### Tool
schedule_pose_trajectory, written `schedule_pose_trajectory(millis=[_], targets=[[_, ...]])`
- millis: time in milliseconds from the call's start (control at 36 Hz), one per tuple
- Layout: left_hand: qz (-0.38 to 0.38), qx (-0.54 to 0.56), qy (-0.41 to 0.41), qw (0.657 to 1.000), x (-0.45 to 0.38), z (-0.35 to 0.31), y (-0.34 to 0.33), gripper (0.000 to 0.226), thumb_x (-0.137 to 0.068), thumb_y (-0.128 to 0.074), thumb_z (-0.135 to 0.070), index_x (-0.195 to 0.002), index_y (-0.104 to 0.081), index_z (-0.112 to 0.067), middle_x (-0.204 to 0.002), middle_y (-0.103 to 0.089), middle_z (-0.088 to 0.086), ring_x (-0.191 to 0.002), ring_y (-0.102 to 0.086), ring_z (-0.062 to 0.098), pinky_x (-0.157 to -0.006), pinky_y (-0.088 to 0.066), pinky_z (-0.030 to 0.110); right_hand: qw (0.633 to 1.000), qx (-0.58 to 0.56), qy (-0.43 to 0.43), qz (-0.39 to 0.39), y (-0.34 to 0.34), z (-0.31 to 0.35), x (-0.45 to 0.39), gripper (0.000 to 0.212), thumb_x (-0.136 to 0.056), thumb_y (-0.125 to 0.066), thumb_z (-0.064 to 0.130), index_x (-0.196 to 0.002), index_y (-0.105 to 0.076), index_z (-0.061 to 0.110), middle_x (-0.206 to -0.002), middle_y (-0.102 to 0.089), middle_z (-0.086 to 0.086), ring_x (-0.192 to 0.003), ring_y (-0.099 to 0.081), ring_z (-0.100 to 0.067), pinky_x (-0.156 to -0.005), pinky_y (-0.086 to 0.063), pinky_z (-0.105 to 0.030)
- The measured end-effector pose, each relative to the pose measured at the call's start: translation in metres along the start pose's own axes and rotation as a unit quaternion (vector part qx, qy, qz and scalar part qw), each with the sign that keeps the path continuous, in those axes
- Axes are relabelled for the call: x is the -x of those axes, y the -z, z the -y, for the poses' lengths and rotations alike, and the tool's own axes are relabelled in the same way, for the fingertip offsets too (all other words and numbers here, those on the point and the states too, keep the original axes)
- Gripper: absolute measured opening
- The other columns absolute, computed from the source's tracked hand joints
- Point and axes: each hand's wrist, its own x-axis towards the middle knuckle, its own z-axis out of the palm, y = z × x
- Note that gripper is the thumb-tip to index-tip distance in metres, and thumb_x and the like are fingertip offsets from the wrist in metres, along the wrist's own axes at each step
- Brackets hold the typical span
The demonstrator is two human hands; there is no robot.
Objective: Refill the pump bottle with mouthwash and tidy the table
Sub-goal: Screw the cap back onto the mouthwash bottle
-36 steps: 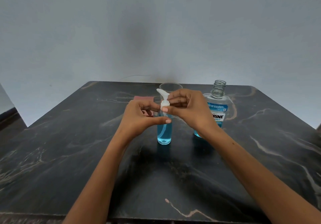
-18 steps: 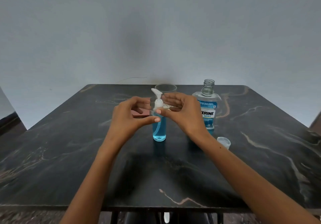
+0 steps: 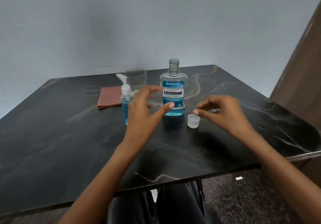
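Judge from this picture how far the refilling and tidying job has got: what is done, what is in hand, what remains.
Done: the pump bottle stands upright with blue liquid inside and its pump head on. In hand: the right hand reaches for the clear cap lying on the table, while the left hand spreads open toward the mouthwash bottle. Left: capping that open bottle and tidying the glass and red cloth.

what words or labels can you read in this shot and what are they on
"LISTERINE": large dark letters on the white band of the label on the mouthwash bottle.
"COOL MINT": smaller blue letters just below it on the same label.
Other small print on that label, above and below: too small and blurred to read.
Pump bottle, glass, cap, cloth: no text visible.
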Motion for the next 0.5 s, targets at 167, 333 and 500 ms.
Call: schedule_pose_trajectory(millis=[167, 333, 500], targets=[[0.003, 0.002, 0.007, 1.0, -0.031, 0.005, -0.028, 0.063, -0.082, -0.071, -0.036, -0.134, -0.041, -0.022, -0.137, -0.044, -0.002, -0.128, -0.041, 0.014, -0.104, -0.04, 0.032, 0.995, 0.084, -0.039, 0.037, -0.002, -0.019, 0.003, 0.052, -0.053, -0.079, 0.059, -0.09, -0.068, 0.024, -0.087, -0.07, 0.014, -0.082, -0.067, -0.001, -0.074, -0.057, -0.03], [0.015, 0.071, 0.059, 0.996, -0.053, 0.019, -0.046, 0.07, -0.083, -0.065, -0.046, -0.141, -0.03, -0.024, -0.145, -0.038, 0.001, -0.135, -0.037, 0.017, -0.108, -0.039, 0.037, 0.992, 0.112, -0.027, 0.055, -0.01, -0.022, 0.001, 0.067, -0.044, -0.071, 0.072, -0.094, -0.064, 0.028, -0.087, -0.069, 0.017, -0.082, -0.065, 0.005, -0.073, -0.058, -0.032], [0.032, 0.125, 0.062, 0.99, -0.054, 0.032, -0.051, 0.06, -0.086, -0.063, -0.04, -0.136, -0.036, -0.024, -0.13, -0.048, -0.012, -0.109, -0.055, -0.006, -0.087, -0.051, 0.017, 0.994, 0.103, -0.017, 0.034, -0.016, -0.028, -0.001, 0.047, -0.052, -0.078, 0.061, -0.083, -0.065, 0.029, -0.078, -0.07, 0.019, -0.075, -0.064, 0.008, -0.07, -0.058, -0.029]])
